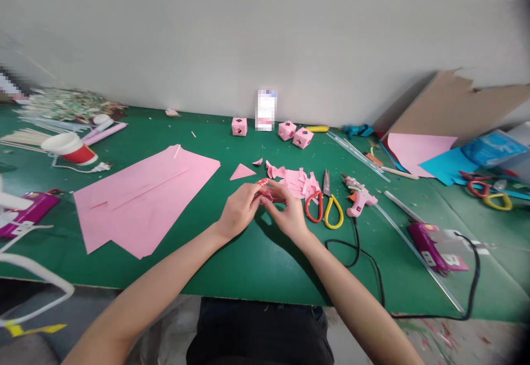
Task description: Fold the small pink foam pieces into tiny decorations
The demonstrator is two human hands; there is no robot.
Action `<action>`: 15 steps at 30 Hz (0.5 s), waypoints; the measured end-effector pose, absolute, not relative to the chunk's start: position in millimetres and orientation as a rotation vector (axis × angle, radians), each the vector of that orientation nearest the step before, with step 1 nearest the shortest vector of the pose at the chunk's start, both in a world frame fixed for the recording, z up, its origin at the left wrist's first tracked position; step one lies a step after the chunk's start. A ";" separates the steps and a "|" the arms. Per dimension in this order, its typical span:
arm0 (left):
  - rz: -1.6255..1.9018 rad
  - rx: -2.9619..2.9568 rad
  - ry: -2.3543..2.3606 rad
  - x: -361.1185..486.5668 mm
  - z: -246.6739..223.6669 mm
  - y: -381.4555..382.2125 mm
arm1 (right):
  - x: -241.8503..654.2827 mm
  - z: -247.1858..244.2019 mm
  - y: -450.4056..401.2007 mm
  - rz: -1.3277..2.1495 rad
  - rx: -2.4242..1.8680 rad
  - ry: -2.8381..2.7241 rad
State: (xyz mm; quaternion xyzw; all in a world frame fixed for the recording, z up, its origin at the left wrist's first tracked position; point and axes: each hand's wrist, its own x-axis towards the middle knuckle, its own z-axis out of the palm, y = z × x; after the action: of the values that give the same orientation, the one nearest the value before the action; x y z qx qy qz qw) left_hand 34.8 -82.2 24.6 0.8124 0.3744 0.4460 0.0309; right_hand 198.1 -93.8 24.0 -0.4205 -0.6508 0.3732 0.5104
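Note:
My left hand (240, 210) and my right hand (287, 210) meet above the green table, fingers closed together. Between their fingertips is a small piece of pink paper (267, 193), mostly covered by the fingers. Just beyond lie cut pink paper scraps (297, 181) and a pink paper triangle (242, 172). Scissors (326, 199) with one red and one yellow handle rest right of my right hand. A pink glue gun (358, 195) lies farther right, its black cord trailing off. Large pink paper sheets (149, 205) spread out to the left.
Pink paper cubes with cut-out holes (239, 126) sit at the back beside a propped phone (265, 111). A paper cup (70, 148) lies at left. A purple power block (428, 246), clear glue sticks (422, 257) and a second scissors pair (497, 200) are at right.

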 end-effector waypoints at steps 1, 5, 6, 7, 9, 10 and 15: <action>1.383 2.475 1.156 35.0 23.5 -81.8 | 197.7 22.9 -93.5 0.907 -0.997 -1.563; 1.384 2.409 1.157 34.9 19.7 -80.2 | 197.8 19.9 -92.8 0.929 -1.013 -1.541; 1.376 2.401 1.154 35.2 19.4 -80.1 | 198.1 19.8 -92.8 0.941 -1.023 -1.530; 1.372 2.388 1.154 35.6 19.4 -80.2 | 198.4 20.1 -92.9 0.958 -1.030 -1.515; 1.371 2.329 1.167 37.4 20.3 -80.7 | 198.8 21.4 -93.1 0.998 -1.040 -1.474; 1.364 2.265 1.176 38.6 21.1 -80.9 | 199.1 22.3 -93.1 1.011 -1.044 -1.454; 1.258 1.740 1.096 43.2 23.1 -78.9 | 200.3 24.7 -91.6 0.936 -1.089 -1.472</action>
State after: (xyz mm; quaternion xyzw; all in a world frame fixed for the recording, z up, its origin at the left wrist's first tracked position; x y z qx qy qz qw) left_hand 43.2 -78.9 23.1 0.6743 0.4245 0.4873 0.3573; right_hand 200.3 -91.6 24.7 -0.4534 -0.6131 0.3897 0.5164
